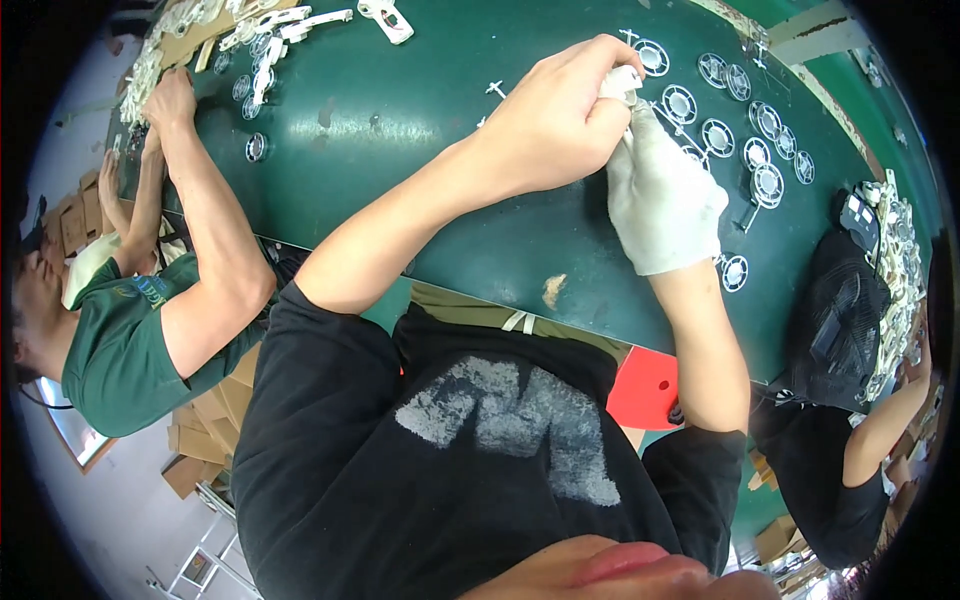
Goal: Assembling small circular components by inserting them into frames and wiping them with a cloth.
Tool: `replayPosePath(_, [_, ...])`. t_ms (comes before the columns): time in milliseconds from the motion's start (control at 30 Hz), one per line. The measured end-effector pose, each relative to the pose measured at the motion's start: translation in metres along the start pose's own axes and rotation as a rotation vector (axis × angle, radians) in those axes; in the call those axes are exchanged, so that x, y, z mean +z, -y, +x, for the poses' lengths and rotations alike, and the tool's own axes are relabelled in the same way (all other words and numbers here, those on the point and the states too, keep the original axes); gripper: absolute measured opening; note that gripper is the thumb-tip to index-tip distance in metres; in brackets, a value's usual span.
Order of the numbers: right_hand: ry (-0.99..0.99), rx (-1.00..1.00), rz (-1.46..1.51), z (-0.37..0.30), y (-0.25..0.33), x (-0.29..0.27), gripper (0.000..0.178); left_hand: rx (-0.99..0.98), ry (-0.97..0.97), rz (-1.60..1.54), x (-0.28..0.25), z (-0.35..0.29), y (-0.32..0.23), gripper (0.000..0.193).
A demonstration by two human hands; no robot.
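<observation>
My bare left hand (pixel 570 118) is closed around a small white plastic part (pixel 622 84), above the far side of the green table (pixel 400 190). My right hand (pixel 665 195), in a white glove, meets it there with its fingertips closed on the lower end of that same part. Fingers cover most of the part, so its full shape is hidden. Several round spoked plastic rings (pixel 679 104) lie just beyond and to the right of my hands, some with thin white stems. A small white stem piece (pixel 495 89) rests left of my left hand.
A co-worker's arm (pixel 205 190) reaches over the table at the left, by a pile of white plastic parts (pixel 290 22). On the right sit a black bag (pixel 840 310) and another white heap (pixel 900 280), beside a second person. A brown scrap (pixel 553 290) lies near the front edge.
</observation>
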State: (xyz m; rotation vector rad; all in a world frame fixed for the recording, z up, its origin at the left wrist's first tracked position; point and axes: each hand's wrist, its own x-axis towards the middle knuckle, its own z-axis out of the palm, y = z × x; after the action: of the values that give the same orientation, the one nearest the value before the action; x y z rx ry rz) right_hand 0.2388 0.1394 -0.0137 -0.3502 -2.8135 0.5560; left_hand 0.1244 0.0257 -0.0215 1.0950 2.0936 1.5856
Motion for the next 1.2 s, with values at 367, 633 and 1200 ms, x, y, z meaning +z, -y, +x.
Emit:
replayPosePath(367, [-0.200,-0.062,0.125,0.002,-0.004,0.006,0.042,0.372,-0.150,0.027,0.004,0.009,0.005,0.035])
replayPosePath(633, [-0.057,-0.011,0.033,0.002,-0.008,0.005,0.045,0.117,-0.096,0.010,0.007,0.002,0.001,0.043])
replayPosePath(1200, [0.471,0.341,1.026,0.015,-0.015,-0.042,0.042,0.223,-0.057,-0.115,-0.009,0.004,-0.009,0.036])
